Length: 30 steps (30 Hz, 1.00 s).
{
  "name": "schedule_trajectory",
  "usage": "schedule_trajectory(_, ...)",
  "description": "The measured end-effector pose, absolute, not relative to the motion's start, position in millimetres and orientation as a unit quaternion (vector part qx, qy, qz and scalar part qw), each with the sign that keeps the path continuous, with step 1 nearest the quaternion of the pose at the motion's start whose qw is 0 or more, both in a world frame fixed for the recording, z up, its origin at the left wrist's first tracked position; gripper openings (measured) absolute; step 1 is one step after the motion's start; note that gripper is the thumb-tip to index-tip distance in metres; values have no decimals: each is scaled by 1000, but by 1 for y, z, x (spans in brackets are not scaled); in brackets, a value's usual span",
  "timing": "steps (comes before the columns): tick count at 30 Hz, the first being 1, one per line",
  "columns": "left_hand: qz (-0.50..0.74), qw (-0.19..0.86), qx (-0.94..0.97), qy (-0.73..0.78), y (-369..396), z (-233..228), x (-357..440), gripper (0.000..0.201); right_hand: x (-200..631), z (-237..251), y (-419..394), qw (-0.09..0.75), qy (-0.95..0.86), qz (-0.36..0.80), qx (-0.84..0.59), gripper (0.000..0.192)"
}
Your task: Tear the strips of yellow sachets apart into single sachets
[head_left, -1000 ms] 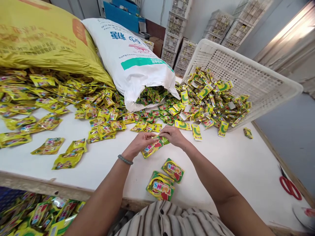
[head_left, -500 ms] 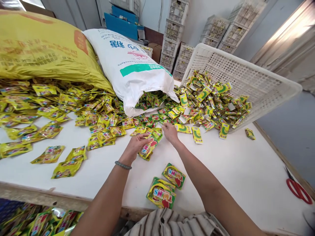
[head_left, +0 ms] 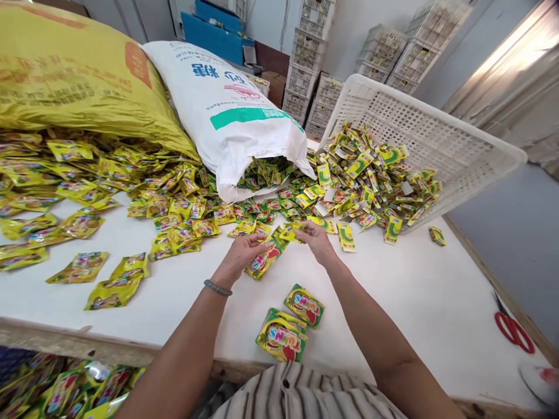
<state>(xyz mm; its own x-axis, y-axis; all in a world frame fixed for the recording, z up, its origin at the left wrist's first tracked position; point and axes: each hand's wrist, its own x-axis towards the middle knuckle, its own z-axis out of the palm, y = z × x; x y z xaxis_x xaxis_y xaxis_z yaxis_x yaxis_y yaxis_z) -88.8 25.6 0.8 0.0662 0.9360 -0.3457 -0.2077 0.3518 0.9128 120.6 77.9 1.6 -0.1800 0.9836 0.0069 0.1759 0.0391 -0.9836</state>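
Note:
My left hand [head_left: 244, 253] is closed on a green and yellow "TWINS" candy box [head_left: 263, 263], tilted above the white table. In my right hand [head_left: 317, 240] a small yellow sachet [head_left: 290, 232] is pinched at the box's upper right end; whether part of it is inside the box I cannot tell. Two more TWINS boxes, a front one [head_left: 282, 336] and one behind it [head_left: 304, 305], lie near my body. Beyond my hands are loose green sachets [head_left: 273, 205] and a spread of yellow sachets [head_left: 174, 233].
A white sack [head_left: 253, 137] spills sachets beside a big yellow sack [head_left: 87, 75]. On the right, a tipped white crate [head_left: 471, 151] pours out small yellow cartons [head_left: 367, 174]. Red-handled scissors [head_left: 515, 331] lie at the right edge. Stacked crates [head_left: 301, 75] stand behind.
My right hand has shifted slightly right, and a yellow sachet now shows between its fingers and the box. My left hand keeps hold of the box.

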Motion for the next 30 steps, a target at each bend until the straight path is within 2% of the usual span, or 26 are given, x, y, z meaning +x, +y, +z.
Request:
schedule_trajectory(9,453,656,367,480,20,3,-89,58,122,28,77,260,-700,494,-446,35)
schedule_trajectory(15,427,678,395,449,18,1,-87,57,121,42,82,181,-762,450,-428,26)
schedule_trajectory(20,431,710,356,428,17,2,-83,64,115,43,76,209,-735,487,-423,35)
schedule_trajectory(26,441,721,341,412,17,1,-82,63,105,36,72,257,-737,423,-460,36)
schedule_trajectory(30,433,739,328,399,16,2,-81,65,102,38,70,249,-716,474,-448,37)
